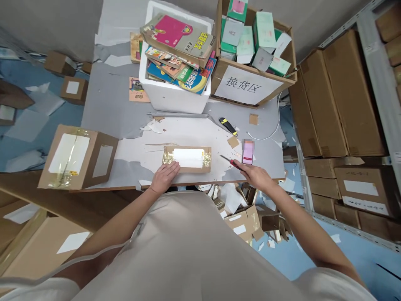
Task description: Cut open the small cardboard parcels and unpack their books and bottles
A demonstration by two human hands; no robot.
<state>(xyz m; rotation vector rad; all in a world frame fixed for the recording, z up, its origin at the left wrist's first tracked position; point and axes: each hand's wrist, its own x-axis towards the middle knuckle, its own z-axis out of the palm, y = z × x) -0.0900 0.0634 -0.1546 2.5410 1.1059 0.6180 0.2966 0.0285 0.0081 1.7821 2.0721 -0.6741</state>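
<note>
A small taped cardboard box [188,168] with a white label lies flat near the table's front edge. My left hand [166,173] rests on its left end, fingers stretched out flat on the top. To the right of the box, my right hand [255,175] is closed around a slim tool with a red-and-black handle [233,162]. The tool's thin dark shaft points left toward the box, apart from it; whether it is a knife or a screwdriver I cannot tell. Just beyond that hand lies a phone [247,152] with a lit screen. A black-and-yellow utility knife [228,126] lies farther back.
A white foam box [175,100] of books and a carton [216,85] of green-and-white boxes stand at the back. A larger taped box [67,156] sits at the left edge. Shelves of cartons [351,96] line the right; opened boxes [244,221] and paper litter the floor.
</note>
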